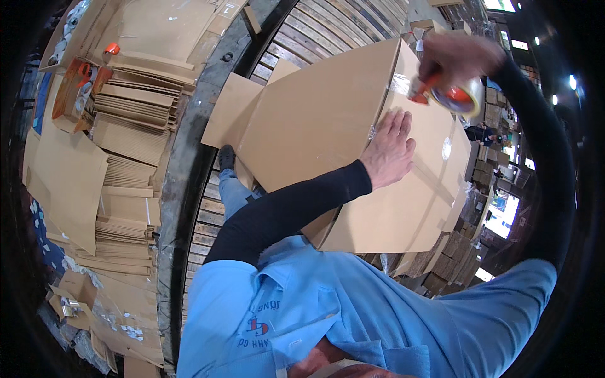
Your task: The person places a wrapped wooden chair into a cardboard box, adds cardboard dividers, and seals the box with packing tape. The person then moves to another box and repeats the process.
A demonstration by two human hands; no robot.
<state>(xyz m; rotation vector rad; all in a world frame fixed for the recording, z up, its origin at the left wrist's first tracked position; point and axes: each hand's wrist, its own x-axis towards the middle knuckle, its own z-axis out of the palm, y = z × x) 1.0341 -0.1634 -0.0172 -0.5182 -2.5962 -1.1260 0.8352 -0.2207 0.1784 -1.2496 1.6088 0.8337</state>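
A large brown cardboard box (315, 113) stands tilted in front of me, with a flap sticking out on its left. My left hand (387, 148) lies flat on the box's near-right face beside the edge, fingers stretched out. Over the far end of that face, my right hand (460, 60) is wrapped round an orange tape dispenser (457, 97) carrying a roll of tape. A shiny patch of clear tape (400, 83) shows on the box close to the dispenser. Motion blurs the right hand a little.
Slatted wood (321, 28) lies beneath and beyond the box. To the left, past a dark metal rail (179, 189), are stacks of flat cardboard (135, 104) and a tray (72, 104) with orange tape dispensers. Piled cartons (457, 255) stand at the right.
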